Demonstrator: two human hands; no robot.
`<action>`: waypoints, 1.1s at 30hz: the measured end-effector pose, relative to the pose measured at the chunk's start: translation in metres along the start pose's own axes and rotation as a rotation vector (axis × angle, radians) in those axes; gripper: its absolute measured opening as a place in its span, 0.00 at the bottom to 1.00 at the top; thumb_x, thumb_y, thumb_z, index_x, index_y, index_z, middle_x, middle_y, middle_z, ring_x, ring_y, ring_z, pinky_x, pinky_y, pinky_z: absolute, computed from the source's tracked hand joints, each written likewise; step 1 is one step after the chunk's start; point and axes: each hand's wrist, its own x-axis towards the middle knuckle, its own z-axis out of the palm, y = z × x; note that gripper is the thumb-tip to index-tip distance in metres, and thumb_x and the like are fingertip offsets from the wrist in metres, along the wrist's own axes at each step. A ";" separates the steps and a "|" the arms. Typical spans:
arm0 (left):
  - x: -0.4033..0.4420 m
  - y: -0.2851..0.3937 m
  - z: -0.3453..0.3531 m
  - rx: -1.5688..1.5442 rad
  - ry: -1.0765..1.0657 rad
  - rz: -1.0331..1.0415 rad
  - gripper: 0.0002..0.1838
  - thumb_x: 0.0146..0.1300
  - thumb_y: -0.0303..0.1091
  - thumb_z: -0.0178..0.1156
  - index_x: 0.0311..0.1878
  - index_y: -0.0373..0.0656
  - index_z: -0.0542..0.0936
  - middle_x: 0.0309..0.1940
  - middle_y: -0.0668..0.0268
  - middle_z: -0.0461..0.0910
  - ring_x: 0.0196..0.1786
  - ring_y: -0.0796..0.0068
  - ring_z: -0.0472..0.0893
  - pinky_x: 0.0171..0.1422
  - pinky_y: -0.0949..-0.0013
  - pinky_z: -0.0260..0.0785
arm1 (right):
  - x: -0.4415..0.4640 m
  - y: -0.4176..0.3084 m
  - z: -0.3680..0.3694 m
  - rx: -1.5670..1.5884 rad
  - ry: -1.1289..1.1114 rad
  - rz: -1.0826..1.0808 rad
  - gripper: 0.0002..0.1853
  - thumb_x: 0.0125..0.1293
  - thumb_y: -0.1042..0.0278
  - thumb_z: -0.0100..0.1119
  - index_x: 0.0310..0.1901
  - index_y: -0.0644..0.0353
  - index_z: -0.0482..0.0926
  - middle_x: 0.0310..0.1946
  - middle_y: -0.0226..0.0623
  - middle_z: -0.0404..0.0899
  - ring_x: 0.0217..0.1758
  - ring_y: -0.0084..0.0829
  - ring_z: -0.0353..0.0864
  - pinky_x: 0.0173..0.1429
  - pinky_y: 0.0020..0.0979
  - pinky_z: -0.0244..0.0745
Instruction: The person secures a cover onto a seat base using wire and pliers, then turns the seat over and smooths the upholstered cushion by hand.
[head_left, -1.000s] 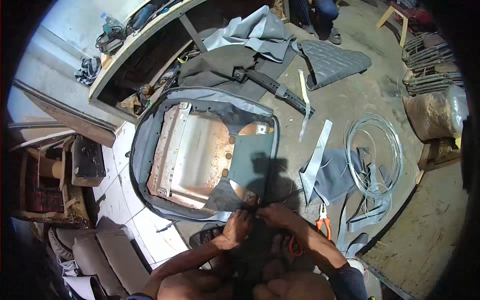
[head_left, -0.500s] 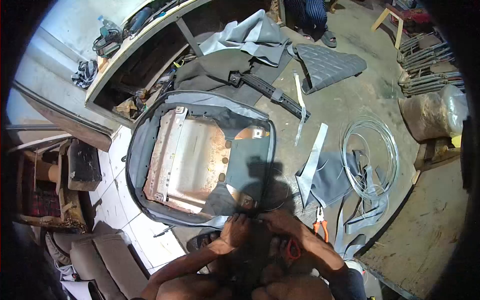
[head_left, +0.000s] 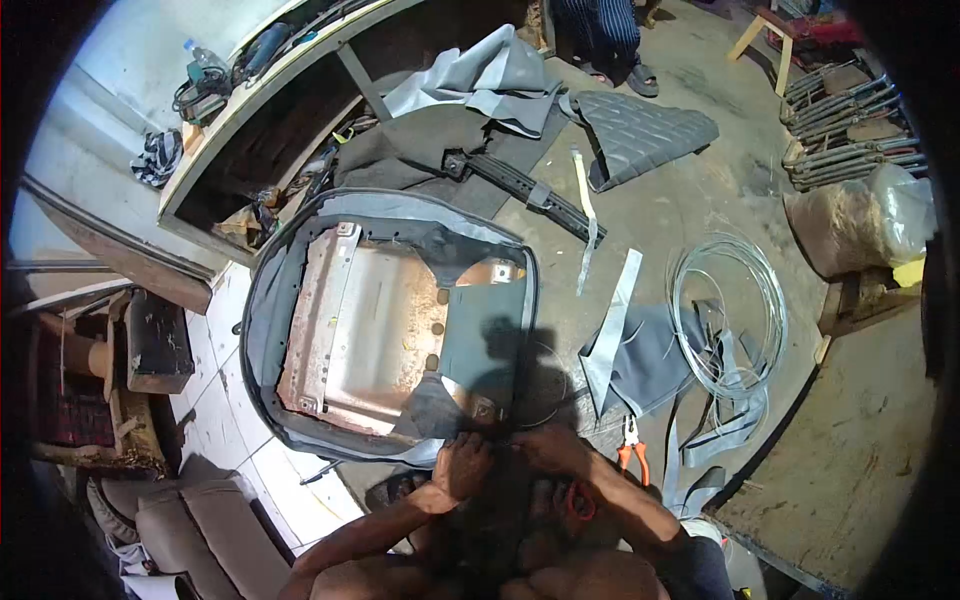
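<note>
Grey floor and white tiles bear the seat, probably heavy and stiff in its metal pan, soft in its cover; grip the pan's rim. At the seat's near-right corner, left hand and right hand curl half-closed, any hold unclear.

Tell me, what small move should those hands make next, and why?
Perhaps pull the grey cover snug along the seat's near edge: the left hand is at that edge, the right hand close beside it, and the pliers lie apart on the floor. Shadow hides what the fingertips hold.
</note>
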 end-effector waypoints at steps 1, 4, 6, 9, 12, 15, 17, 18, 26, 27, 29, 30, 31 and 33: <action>0.003 0.002 -0.006 -0.020 0.004 -0.024 0.12 0.53 0.33 0.63 0.42 0.42 0.80 0.41 0.56 0.76 0.47 0.53 0.78 0.43 0.52 0.76 | 0.005 -0.005 -0.007 0.047 -0.058 0.063 0.21 0.67 0.70 0.56 0.61 0.54 0.78 0.48 0.47 0.85 0.46 0.50 0.86 0.50 0.47 0.82; 0.000 0.003 -0.007 -0.001 0.004 -0.058 0.12 0.55 0.32 0.63 0.44 0.42 0.82 0.41 0.57 0.78 0.44 0.52 0.79 0.42 0.52 0.77 | 0.020 -0.013 0.003 0.084 -0.117 0.137 0.17 0.68 0.67 0.55 0.58 0.53 0.79 0.43 0.49 0.85 0.43 0.52 0.86 0.47 0.50 0.81; 0.002 0.003 -0.004 0.035 0.020 -0.064 0.12 0.57 0.31 0.63 0.45 0.42 0.83 0.41 0.57 0.80 0.41 0.51 0.81 0.42 0.52 0.77 | 0.027 -0.018 0.001 0.056 -0.120 0.150 0.15 0.68 0.65 0.55 0.55 0.51 0.81 0.37 0.50 0.85 0.39 0.54 0.85 0.44 0.52 0.81; 0.002 0.003 -0.008 0.031 0.007 -0.015 0.12 0.58 0.33 0.63 0.44 0.41 0.83 0.41 0.57 0.80 0.42 0.53 0.81 0.39 0.53 0.78 | 0.024 -0.022 0.002 -0.026 -0.130 0.136 0.15 0.70 0.63 0.54 0.56 0.51 0.81 0.39 0.48 0.86 0.40 0.53 0.86 0.44 0.52 0.81; 0.006 0.003 -0.014 0.013 -0.043 -0.054 0.12 0.57 0.34 0.64 0.45 0.42 0.82 0.41 0.57 0.80 0.42 0.53 0.82 0.37 0.55 0.78 | 0.015 -0.006 0.021 0.170 0.059 0.096 0.17 0.69 0.64 0.53 0.58 0.49 0.80 0.41 0.45 0.86 0.41 0.53 0.86 0.45 0.51 0.81; 0.000 -0.004 -0.003 0.028 -0.014 -0.039 0.13 0.56 0.35 0.65 0.44 0.44 0.83 0.39 0.58 0.79 0.40 0.56 0.82 0.35 0.57 0.78 | -0.003 -0.018 -0.026 0.043 -0.041 0.192 0.19 0.68 0.67 0.52 0.59 0.48 0.79 0.39 0.47 0.86 0.40 0.54 0.86 0.43 0.51 0.81; -0.002 -0.002 -0.001 0.114 -0.055 -0.054 0.13 0.55 0.36 0.65 0.44 0.45 0.83 0.40 0.58 0.80 0.40 0.55 0.82 0.37 0.55 0.78 | -0.002 -0.004 0.000 0.051 -0.055 0.195 0.18 0.67 0.67 0.52 0.58 0.48 0.79 0.38 0.48 0.85 0.39 0.54 0.85 0.41 0.51 0.81; -0.001 0.000 -0.005 0.109 -0.051 -0.054 0.13 0.55 0.36 0.65 0.44 0.45 0.83 0.40 0.58 0.80 0.40 0.55 0.82 0.37 0.55 0.78 | -0.001 -0.005 0.002 0.059 -0.079 0.196 0.18 0.67 0.68 0.52 0.57 0.48 0.80 0.36 0.49 0.85 0.38 0.54 0.85 0.40 0.51 0.80; -0.001 0.002 -0.011 0.062 -0.024 -0.019 0.13 0.56 0.32 0.61 0.45 0.42 0.80 0.42 0.56 0.78 0.46 0.56 0.82 0.37 0.57 0.78 | 0.018 -0.014 -0.009 0.009 -0.068 0.153 0.15 0.66 0.66 0.55 0.53 0.53 0.82 0.36 0.51 0.85 0.41 0.54 0.86 0.45 0.50 0.81; -0.002 0.004 -0.010 0.058 -0.025 -0.018 0.13 0.56 0.32 0.61 0.45 0.42 0.80 0.42 0.56 0.78 0.46 0.56 0.82 0.37 0.57 0.78 | 0.017 -0.016 -0.006 0.020 -0.053 0.099 0.15 0.66 0.66 0.55 0.53 0.54 0.82 0.36 0.51 0.86 0.41 0.54 0.86 0.45 0.50 0.81; 0.001 0.007 -0.009 0.065 0.011 -0.053 0.12 0.56 0.33 0.61 0.43 0.42 0.81 0.41 0.57 0.78 0.46 0.57 0.82 0.40 0.55 0.77 | 0.025 -0.032 -0.006 0.057 -0.161 0.227 0.15 0.65 0.65 0.56 0.52 0.50 0.82 0.35 0.49 0.85 0.40 0.53 0.85 0.44 0.50 0.80; 0.004 0.009 -0.012 0.061 0.012 -0.047 0.12 0.56 0.33 0.61 0.43 0.42 0.81 0.41 0.57 0.78 0.46 0.57 0.82 0.40 0.55 0.77 | 0.024 -0.038 -0.004 0.097 -0.271 0.355 0.15 0.64 0.64 0.58 0.52 0.46 0.82 0.35 0.48 0.84 0.40 0.52 0.85 0.43 0.50 0.79; 0.009 0.009 -0.018 0.046 0.010 -0.022 0.11 0.56 0.33 0.60 0.42 0.42 0.82 0.40 0.57 0.79 0.46 0.57 0.82 0.42 0.54 0.77 | 0.018 -0.037 0.011 0.097 -0.265 0.361 0.15 0.64 0.64 0.58 0.52 0.46 0.82 0.35 0.48 0.84 0.40 0.52 0.85 0.43 0.50 0.79; 0.024 0.005 -0.038 0.048 0.004 0.014 0.09 0.57 0.33 0.60 0.40 0.43 0.82 0.39 0.57 0.79 0.45 0.56 0.82 0.44 0.52 0.77 | 0.012 -0.032 0.042 0.101 0.012 0.301 0.14 0.64 0.62 0.60 0.50 0.48 0.83 0.38 0.47 0.85 0.42 0.51 0.85 0.46 0.50 0.79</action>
